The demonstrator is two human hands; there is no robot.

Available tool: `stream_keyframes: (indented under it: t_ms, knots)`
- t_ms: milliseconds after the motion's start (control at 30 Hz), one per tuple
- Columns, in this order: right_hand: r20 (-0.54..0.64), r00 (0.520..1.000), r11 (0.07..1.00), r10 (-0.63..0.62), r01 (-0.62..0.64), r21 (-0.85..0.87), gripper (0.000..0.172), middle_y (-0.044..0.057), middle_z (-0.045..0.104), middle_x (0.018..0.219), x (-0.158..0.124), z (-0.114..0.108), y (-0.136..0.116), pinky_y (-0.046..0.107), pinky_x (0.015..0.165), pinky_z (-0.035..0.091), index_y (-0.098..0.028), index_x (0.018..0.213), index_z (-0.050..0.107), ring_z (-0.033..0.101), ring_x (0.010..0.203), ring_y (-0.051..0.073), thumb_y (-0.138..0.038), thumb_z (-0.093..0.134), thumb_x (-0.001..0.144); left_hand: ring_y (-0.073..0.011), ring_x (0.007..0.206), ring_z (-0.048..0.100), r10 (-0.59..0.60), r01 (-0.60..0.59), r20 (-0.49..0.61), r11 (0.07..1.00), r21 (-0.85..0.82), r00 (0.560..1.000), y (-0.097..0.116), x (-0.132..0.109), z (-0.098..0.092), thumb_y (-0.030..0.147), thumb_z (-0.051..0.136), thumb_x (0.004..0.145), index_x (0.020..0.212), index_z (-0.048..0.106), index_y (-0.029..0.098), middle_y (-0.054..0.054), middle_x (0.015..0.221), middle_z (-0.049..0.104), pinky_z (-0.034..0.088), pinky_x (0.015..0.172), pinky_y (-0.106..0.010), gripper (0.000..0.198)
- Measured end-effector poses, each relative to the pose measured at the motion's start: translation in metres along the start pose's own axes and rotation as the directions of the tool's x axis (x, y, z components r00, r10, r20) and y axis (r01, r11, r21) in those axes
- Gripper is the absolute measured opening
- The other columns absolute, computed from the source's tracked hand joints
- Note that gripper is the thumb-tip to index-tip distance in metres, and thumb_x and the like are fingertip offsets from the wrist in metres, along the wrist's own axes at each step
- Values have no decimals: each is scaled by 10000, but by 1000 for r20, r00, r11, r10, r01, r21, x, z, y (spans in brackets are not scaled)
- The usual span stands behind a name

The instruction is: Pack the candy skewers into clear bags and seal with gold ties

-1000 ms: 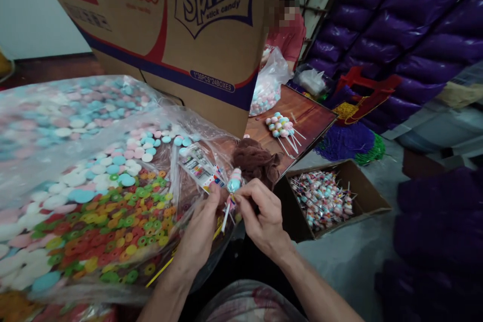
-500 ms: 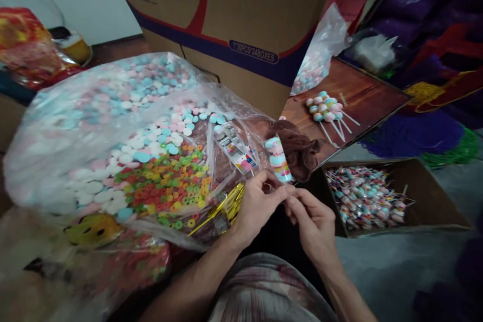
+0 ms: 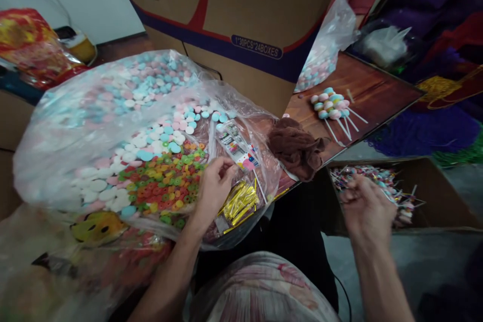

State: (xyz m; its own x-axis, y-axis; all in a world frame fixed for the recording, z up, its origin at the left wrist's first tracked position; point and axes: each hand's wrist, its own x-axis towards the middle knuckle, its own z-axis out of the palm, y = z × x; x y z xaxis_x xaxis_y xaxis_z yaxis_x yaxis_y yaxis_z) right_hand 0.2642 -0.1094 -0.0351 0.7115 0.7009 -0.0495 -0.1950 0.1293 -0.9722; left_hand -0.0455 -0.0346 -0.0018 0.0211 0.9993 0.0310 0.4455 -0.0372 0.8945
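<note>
My left hand [image 3: 216,186] has its thumb and fingers drawn together at the lower edge of some printed clear wrappers [image 3: 238,147]. Whatever is between those fingertips, if anything, is hidden. Just below it lie gold twist ties [image 3: 241,204] and a white stick [image 3: 260,187]. Over a cardboard box filled with wrapped marshmallow lollipops [image 3: 405,207] is my right hand [image 3: 369,206], fingers curled and blurred. A white stick shows beside its knuckles; I cannot tell whether the hand holds it or it belongs to the pile.
A large plastic bag [image 3: 49,110] spreads pastel candies and fruit-coloured rings [image 3: 162,181] over the left side. A brown cloth [image 3: 296,148] lies at the table edge. Unwrapped marshmallow lollipops [image 3: 332,105] sit behind it. A big carton [image 3: 241,20] stands at the back.
My hands have moved apart. The wrapped lollipop between them is gone from that spot. My right hand went right, over the box; my left hand went left to the wrappers.
</note>
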Motion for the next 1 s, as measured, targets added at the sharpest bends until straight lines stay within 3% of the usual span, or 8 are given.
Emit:
stream_keyframes:
  t_ms: [200, 367, 567, 733, 800, 900, 933, 1000]
  knots:
    - [289, 957, 969, -25, 94, -228, 170, -11, 622, 679, -50, 72, 6, 230, 517, 382, -166, 923, 679, 503, 553, 92, -318, 649, 853, -236, 912, 581, 61, -30, -50, 877, 480, 997, -3, 39, 30, 307, 662, 796, 997, 635, 180, -96, 990, 619, 422, 802, -332, 240]
    - [447, 889, 894, -96, 275, -354, 138, -19, 615, 679, -63, 82, 9, 238, 598, 435, -177, 890, 655, 556, 618, 111, -288, 575, 910, -189, 744, 568, -7, 32, -55, 875, 483, 998, -9, 54, 27, 275, 617, 815, 784, 632, 210, -28, 799, 637, 388, 692, -297, 73]
    - [523, 848, 867, -90, 325, -378, 144, -16, 625, 705, -64, 90, 5, 244, 631, 457, -190, 927, 659, 578, 634, 120, -296, 562, 912, -131, 580, 499, -40, 50, -145, 997, 67, 989, 2, 49, 25, 280, 626, 789, 726, 641, 193, 16, 629, 588, 356, 583, -248, 108]
    - [557, 824, 976, 100, 27, -214, 229, -2, 650, 784, -65, 131, 2, 240, 628, 446, -178, 965, 678, 565, 677, 127, -345, 681, 808, -120, 608, 530, 42, -54, -60, 977, -207, 997, 27, 23, 34, 256, 660, 776, 714, 648, 190, 3, 689, 625, 400, 601, -238, 91]
    - [543, 829, 989, 130, -68, -133, 184, -31, 591, 692, -65, 146, 6, 225, 586, 401, -169, 833, 674, 493, 604, 102, -342, 707, 779, -117, 640, 546, 34, -57, -85, 956, -286, 996, 33, 13, 37, 255, 671, 780, 732, 654, 189, -4, 726, 633, 412, 615, -231, 84]
    - [495, 859, 991, 132, -114, -66, 210, -62, 489, 603, -66, 157, 12, 214, 546, 335, -168, 685, 611, 392, 545, 78, -330, 715, 767, -91, 587, 511, -133, 30, -178, 873, -487, 975, 35, 2, 37, 312, 731, 755, 795, 651, 185, 11, 692, 609, 394, 564, -212, 155]
    - [488, 864, 992, 127, -109, -65, 214, -66, 477, 600, -67, 158, 12, 213, 544, 326, -170, 680, 599, 380, 544, 78, -328, 716, 765, -81, 557, 493, -215, 87, -157, 812, -577, 964, 34, -1, 36, 341, 756, 736, 795, 648, 179, 18, 660, 595, 379, 535, -205, 204]
    - [490, 864, 993, 114, -86, -79, 217, -66, 471, 608, -67, 157, 12, 214, 550, 325, -175, 685, 585, 378, 554, 82, -330, 713, 767, -72, 525, 485, -351, 252, 23, 621, -743, 936, 31, -5, 34, 394, 799, 687, 786, 659, 163, 16, 627, 591, 361, 494, -197, 288]
